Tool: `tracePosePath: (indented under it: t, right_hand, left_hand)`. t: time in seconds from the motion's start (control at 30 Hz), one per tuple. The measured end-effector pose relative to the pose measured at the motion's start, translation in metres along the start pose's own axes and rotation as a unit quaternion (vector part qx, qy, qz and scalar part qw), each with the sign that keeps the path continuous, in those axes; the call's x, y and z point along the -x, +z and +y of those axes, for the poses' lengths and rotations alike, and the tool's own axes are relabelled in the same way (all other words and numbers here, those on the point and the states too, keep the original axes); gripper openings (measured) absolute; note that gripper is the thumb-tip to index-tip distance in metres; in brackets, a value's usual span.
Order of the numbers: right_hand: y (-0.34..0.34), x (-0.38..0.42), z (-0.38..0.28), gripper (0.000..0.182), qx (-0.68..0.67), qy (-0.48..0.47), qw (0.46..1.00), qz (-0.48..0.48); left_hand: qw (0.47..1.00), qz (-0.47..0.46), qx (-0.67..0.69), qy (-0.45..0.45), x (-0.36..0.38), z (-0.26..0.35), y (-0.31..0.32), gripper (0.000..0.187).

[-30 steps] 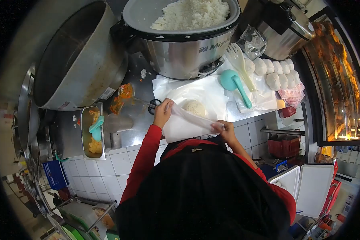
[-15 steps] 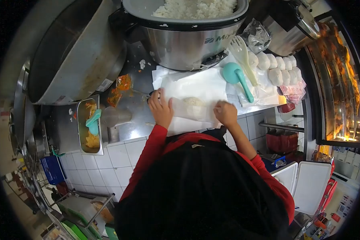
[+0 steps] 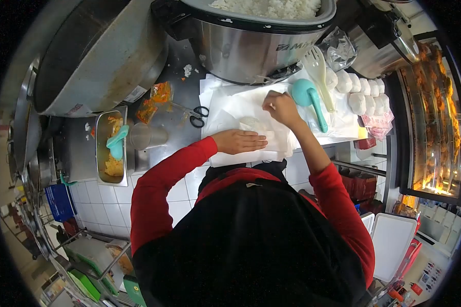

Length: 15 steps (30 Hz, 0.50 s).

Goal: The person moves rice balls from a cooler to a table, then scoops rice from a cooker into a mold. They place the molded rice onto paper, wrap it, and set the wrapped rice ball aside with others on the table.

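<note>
My left hand (image 3: 241, 141) lies with its fingers stretched together on the near side of a white sheet of wrapping paper (image 3: 225, 110). Just beyond those fingers, a small rounded rice mound (image 3: 249, 123) shows faintly, partly covered by the paper. To the right of the mound, my right hand (image 3: 280, 108) is over the paper with curled fingers; what they hold, if anything, is hidden. Close to that hand, a turquoise scoop (image 3: 306, 93) rests face down beside a pale slotted spoon (image 3: 318, 74).
A large rice cooker (image 3: 241, 51) full of rice stands at the back. Round wrapped bundles (image 3: 357, 102) sit in rows at right. Scissors (image 3: 198, 116), a clear cup (image 3: 148, 136) and a metal food pan (image 3: 126, 153) with another turquoise scoop are left, near a big pot (image 3: 102, 66).
My left hand has moved right and flattened at the paper's near side. My right hand has gone farther from me, toward the scoop. The scissors have come into fuller view.
</note>
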State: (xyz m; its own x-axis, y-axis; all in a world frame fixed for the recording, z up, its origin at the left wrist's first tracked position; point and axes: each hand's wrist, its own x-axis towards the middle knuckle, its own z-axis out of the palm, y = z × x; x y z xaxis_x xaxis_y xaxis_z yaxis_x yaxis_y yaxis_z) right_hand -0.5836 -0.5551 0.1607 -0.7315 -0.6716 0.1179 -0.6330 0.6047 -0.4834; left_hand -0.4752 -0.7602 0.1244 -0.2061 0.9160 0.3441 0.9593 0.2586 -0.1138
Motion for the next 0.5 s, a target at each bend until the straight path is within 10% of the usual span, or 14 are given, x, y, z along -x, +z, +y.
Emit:
tracePosePath:
  t: [0.4,0.5]
  right_hand:
    - [0.038,0.092,-0.068,0.021,0.081,-0.007,0.988,0.133]
    - [0.045,0.097,-0.075,0.025,0.065,0.027,0.981,0.183]
  left_hand:
    - [0.963,-0.019,0.257,-0.082,-0.006,-0.013,-0.003,0.030]
    - [0.874,-0.016,0.458,-0.163,-0.007,-0.018,-0.012,0.024]
